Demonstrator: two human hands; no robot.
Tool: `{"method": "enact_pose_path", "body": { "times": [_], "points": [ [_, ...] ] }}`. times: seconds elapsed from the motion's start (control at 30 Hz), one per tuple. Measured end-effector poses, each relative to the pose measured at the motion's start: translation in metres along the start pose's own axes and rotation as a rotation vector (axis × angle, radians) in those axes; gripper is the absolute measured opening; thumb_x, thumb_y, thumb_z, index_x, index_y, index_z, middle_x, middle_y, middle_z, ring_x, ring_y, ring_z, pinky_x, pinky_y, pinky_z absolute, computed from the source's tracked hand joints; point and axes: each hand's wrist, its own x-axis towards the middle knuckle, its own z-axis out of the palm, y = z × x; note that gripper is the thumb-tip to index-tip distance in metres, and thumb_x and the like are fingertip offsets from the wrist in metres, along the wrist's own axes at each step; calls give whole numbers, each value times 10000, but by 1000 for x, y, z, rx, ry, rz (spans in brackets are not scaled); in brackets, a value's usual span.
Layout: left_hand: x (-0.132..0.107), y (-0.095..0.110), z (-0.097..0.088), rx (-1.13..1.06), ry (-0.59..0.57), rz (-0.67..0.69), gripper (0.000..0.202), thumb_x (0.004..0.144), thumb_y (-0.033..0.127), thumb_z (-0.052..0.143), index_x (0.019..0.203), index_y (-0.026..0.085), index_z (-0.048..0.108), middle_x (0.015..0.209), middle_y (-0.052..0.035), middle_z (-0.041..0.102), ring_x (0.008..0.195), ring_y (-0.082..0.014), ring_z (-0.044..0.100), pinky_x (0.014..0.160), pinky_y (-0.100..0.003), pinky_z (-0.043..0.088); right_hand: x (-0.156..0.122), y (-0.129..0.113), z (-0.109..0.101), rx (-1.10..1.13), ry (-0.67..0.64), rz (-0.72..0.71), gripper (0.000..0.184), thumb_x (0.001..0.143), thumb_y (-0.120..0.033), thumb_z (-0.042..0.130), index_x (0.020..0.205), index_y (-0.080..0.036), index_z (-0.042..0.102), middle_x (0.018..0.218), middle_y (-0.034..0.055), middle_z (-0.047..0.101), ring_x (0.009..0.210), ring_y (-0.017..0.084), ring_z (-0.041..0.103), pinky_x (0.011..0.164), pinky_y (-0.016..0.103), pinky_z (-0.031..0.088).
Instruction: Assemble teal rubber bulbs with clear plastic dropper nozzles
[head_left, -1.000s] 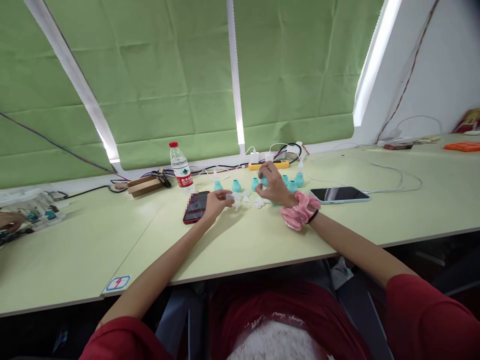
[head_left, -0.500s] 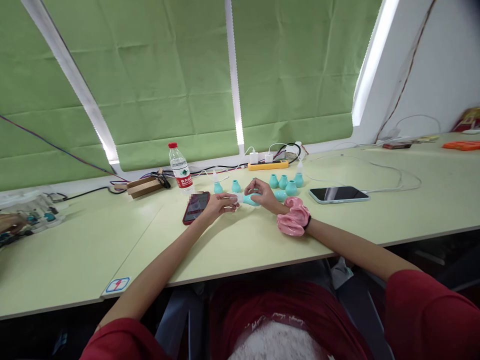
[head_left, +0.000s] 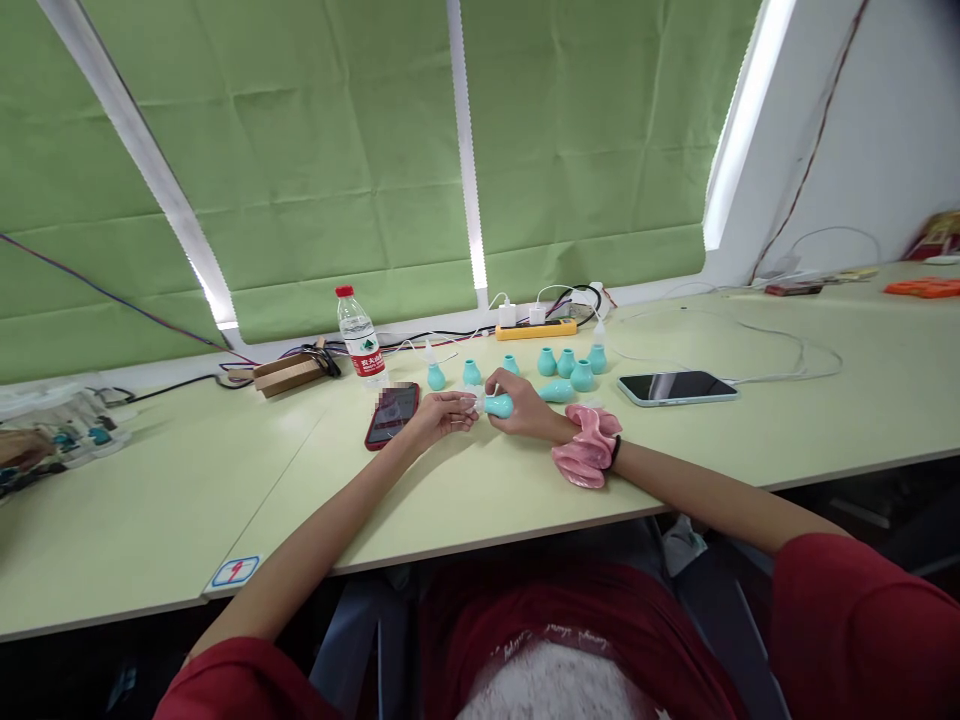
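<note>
Above the table's middle, my right hand [head_left: 523, 405] is closed round a teal squeeze bulb [head_left: 498, 405] lying sideways. My left hand [head_left: 444, 416] pinches a clear plastic nozzle [head_left: 475, 402] at the bulb's mouth. The two parts meet end to end, and the fingers hide part of the joint. Behind my hands several teal bulbs stand upright, one of them [head_left: 546, 361] with an open neck. Clear tips rise from a bulb [head_left: 436, 376] on the left and another [head_left: 597, 358] on the right. One more bulb [head_left: 557, 391] lies on its side beyond my right wrist.
A red-cased phone [head_left: 392, 416] lies left of my hands, a pale-cased phone [head_left: 677, 388] to the right. At the back stand a water bottle [head_left: 361, 338], a cardboard piece [head_left: 294, 374] and a yellow power strip [head_left: 536, 330] with cables. Another person's hand [head_left: 22, 448] is at far left.
My right hand has shifted slightly, its fingers now wrapped lower round the bulb. A standing bulb behind it has come into view. My left hand keeps its place at the nozzle.
</note>
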Motion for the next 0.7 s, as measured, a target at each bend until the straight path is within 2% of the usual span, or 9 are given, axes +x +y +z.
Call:
{"method": "enact_pose_path", "body": {
  "times": [0.13, 0.27, 0.33, 0.43, 0.5, 0.63, 0.7],
  "points": [
    [-3, 2, 6, 122, 34, 67, 294, 568, 197, 690, 810, 66, 585, 613, -66, 610, 518, -110, 554, 522, -242, 445, -2, 4, 4, -94, 10, 43, 206, 561, -145, 445, 763, -172, 421, 775, 27, 491, 732, 138, 461, 677, 252, 368],
    [-6, 1, 13, 191, 38, 160, 351, 544, 254, 703, 817, 70, 582, 597, -50, 608, 537, -119, 560, 562, -276, 455, -2, 9, 6, 27, 35, 88, 212, 536, -173, 493, 745, -166, 455, 723, 4, 508, 690, 128, 478, 660, 254, 387],
    [-8, 0, 16, 218, 46, 200, 385, 535, 282, 706, 832, 73, 579, 603, -51, 613, 552, -125, 565, 584, -292, 461, 0, 8, 5, 128, 33, 164, 218, 512, -176, 515, 725, -164, 469, 701, -6, 503, 645, 119, 484, 605, 248, 401],
    [-10, 0, 19, 268, 72, 264, 422, 531, 313, 704, 854, 75, 571, 614, -54, 620, 552, -125, 562, 583, -290, 464, 3, 3, 0, 333, -64, 356, 226, 505, -162, 517, 727, -164, 475, 654, -23, 497, 473, 78, 453, 447, 220, 376],
    [-11, 1, 22, 291, 78, 303, 432, 530, 327, 701, 853, 74, 568, 616, -54, 620, 541, -120, 555, 572, -282, 462, 5, -2, -4, 455, -141, 451, 226, 513, -144, 521, 736, -163, 488, 609, -30, 494, 403, 59, 418, 394, 208, 342],
    [-12, 3, 24, 353, 52, 347, 411, 520, 315, 706, 822, 73, 567, 594, -44, 607, 504, -107, 534, 550, -271, 455, 6, -11, -10, 577, -277, 502, 140, 545, -134, 552, 682, -161, 545, 563, -12, 510, 425, 66, 419, 413, 216, 338],
    [-12, 2, 24, 416, 33, 367, 393, 527, 314, 700, 815, 80, 570, 587, -37, 597, 497, -103, 527, 542, -265, 451, 6, -12, -11, 563, -323, 497, 82, 567, -146, 569, 646, -169, 567, 567, 2, 534, 437, 74, 431, 411, 217, 342]
  ]
}}
